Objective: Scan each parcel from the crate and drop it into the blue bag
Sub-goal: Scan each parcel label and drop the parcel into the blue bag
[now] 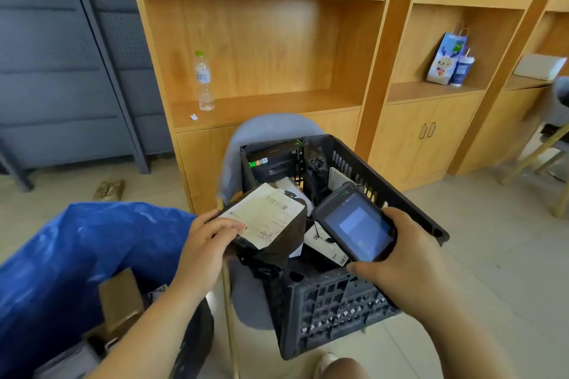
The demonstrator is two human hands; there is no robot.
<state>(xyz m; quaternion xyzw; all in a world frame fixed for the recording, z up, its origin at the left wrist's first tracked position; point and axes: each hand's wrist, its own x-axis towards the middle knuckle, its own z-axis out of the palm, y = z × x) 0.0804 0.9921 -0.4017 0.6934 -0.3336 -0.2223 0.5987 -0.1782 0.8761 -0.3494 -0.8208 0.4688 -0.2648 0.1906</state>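
Observation:
A black plastic crate (335,308) rests on a grey chair (268,129) in front of me. My left hand (204,248) grips a black-wrapped parcel (271,224) with a white shipping label, lifted over the crate's left rim. My right hand (397,255) holds a dark handheld scanner (354,223) with a lit screen, right beside that parcel. Inside the crate lie a black printed box (275,161), a black bagged parcel (315,177) and white labelled parcels (323,243). The blue bag (77,243) stands open at lower left with a brown cardboard box (120,298) inside.
Wooden shelving (261,40) fills the back, with a water bottle (203,81) on one shelf and a printed paper bag (445,58) with a cup on another. A grey metal rack (61,55) stands at left. A second chair (551,144) sits at far right.

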